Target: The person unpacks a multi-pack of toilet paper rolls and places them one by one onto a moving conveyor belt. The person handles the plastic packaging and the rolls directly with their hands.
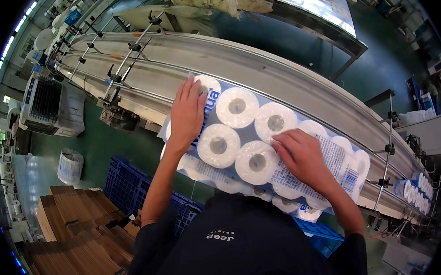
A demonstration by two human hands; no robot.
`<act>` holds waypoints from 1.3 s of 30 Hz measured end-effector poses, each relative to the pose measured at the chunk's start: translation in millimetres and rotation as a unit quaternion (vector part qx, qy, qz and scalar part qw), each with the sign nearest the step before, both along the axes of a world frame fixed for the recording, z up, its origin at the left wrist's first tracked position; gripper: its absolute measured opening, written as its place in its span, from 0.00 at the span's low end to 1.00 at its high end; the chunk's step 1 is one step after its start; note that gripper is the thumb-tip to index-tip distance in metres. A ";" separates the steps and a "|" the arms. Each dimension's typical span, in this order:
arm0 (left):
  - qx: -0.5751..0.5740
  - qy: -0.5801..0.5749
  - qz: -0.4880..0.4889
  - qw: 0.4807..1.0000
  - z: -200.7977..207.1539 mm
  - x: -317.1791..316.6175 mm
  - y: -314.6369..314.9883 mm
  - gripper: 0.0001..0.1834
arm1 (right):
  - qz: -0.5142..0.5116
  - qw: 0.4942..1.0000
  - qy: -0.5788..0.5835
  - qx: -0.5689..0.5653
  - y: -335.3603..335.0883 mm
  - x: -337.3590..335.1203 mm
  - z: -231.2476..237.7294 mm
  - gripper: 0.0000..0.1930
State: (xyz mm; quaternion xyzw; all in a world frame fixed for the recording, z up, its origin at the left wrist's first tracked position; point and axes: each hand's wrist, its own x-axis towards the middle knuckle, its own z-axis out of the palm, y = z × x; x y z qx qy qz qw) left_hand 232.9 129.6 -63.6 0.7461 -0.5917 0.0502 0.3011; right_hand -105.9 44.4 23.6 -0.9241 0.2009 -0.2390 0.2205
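A large pack of toilet paper rolls [218,145] in clear printed plastic film lies in front of me. Its roll ends and their cores face up. On the pack's left end rests my left hand [187,111], fingers stretched toward the far edge and thumb apart. My right hand [302,155] lies on the printed film right of the middle, its fingers slightly bent and the thumb apart from them. Neither hand visibly grips anything. Under the near side, more wrapped rolls [285,203] show in part, mostly hidden by the upper pack and my body.
A long conveyor [215,56] with metal guide rails runs behind the pack. Flattened cardboard [80,249] is stacked lower left, beside a blue plastic pallet [126,182]. More wrapped rolls [413,194] sit at the right. A metal-topped table [319,8] stands beyond.
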 end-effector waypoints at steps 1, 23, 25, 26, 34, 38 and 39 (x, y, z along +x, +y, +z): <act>0.010 -0.038 0.029 0.999 6.4 -13.1 -5.9 0.25 | 0.032 0.998 0.034 -0.033 -9.3 27.5 -7.5 0.08; 0.038 -0.031 -0.027 0.998 -10.7 5.7 -18.4 0.24 | 0.018 0.917 0.384 -0.111 -45.6 -121.2 3.0 0.04; 0.049 -0.004 -0.014 0.999 -1.6 4.0 -14.6 0.22 | -0.056 0.866 0.478 -0.134 -36.2 -183.6 24.8 0.05; 0.042 0.012 -0.004 0.999 2.4 0.9 -16.2 0.21 | -0.080 0.824 0.539 -0.157 -34.9 -211.5 42.5 0.07; 0.165 -0.024 -0.387 0.907 46.6 -89.6 -80.5 0.42 | -0.171 0.944 0.247 -0.139 29.5 -186.1 36.4 0.15; 0.205 -0.030 -0.468 0.859 45.6 -120.6 -112.1 0.49 | -0.113 0.979 0.106 -0.132 37.4 -114.0 17.4 0.08; 0.189 -0.081 -0.485 0.850 36.4 -130.1 -121.6 0.50 | -0.110 0.983 0.079 -0.125 35.1 -104.0 5.5 0.07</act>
